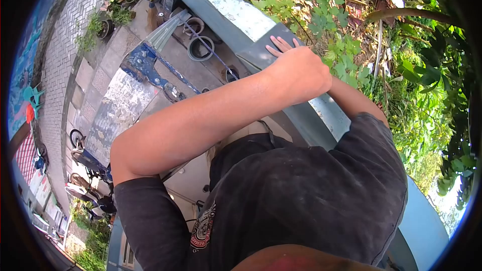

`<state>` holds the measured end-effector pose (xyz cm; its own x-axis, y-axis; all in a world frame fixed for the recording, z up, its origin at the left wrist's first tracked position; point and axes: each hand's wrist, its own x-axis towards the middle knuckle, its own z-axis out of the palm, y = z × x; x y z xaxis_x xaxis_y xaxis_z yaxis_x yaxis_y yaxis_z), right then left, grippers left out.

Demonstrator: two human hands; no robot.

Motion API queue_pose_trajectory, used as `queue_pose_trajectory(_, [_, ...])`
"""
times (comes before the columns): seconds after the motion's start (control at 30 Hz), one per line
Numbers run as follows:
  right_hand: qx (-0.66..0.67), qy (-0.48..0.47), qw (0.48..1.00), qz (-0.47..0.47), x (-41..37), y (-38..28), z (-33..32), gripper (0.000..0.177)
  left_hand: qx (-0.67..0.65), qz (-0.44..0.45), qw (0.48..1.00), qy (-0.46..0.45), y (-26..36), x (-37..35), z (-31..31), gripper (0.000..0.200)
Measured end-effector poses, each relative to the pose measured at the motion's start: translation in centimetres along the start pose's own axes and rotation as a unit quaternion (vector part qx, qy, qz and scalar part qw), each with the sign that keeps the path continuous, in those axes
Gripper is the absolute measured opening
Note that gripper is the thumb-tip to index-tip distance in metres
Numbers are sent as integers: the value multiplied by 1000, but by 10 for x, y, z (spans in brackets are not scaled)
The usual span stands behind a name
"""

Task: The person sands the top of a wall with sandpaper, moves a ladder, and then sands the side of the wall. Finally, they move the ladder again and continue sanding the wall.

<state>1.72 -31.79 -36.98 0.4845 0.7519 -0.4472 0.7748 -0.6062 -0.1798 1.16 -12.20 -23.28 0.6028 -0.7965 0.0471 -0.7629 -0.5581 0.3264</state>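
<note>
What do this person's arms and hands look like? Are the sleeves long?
No, they're short! The left sleeve and right sleeve are dark, nearly black, like the rest of the shirt, which has a red-and-pale printed design on it. Both forearms are bare. No glove shows on the left hand or the right hand, though part of the right is hidden.

Right grip (282,44) mostly hidden, apparently behind left grip (306,72).

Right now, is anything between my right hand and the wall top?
Nothing visible at the fingertips: your right hand has its fingers spread, apparently touching the wall top. Your left hand crosses in front, so I can't see what's under the palm.
</note>
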Motion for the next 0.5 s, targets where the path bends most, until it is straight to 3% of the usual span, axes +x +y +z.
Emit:
queue_pose_trajectory(0.07, [-12,5,1000,-2,0,-2,-5,80,-68,77,993,53,-1,-3,-24,9])
queue_pose_trajectory(0.27, [-50,58,997,4,18,5,46,75,-83,62,994,29,-4,-1,-32,8])
queue_pose_trajectory(0.3, [-14,81,995,53,74,20,93,68,-85,54,995,17,-2,-1,-35,8])
queue_pose_trajectory(0.37, [17,-32,991,129,163,16,57,68,-90,26,996,-9,2,-5,-36,8])
queue_pose_trajectory(0.5, [9,-39,992,119,154,17,55,71,-58,63,996,29,-1,-8,-30,9])
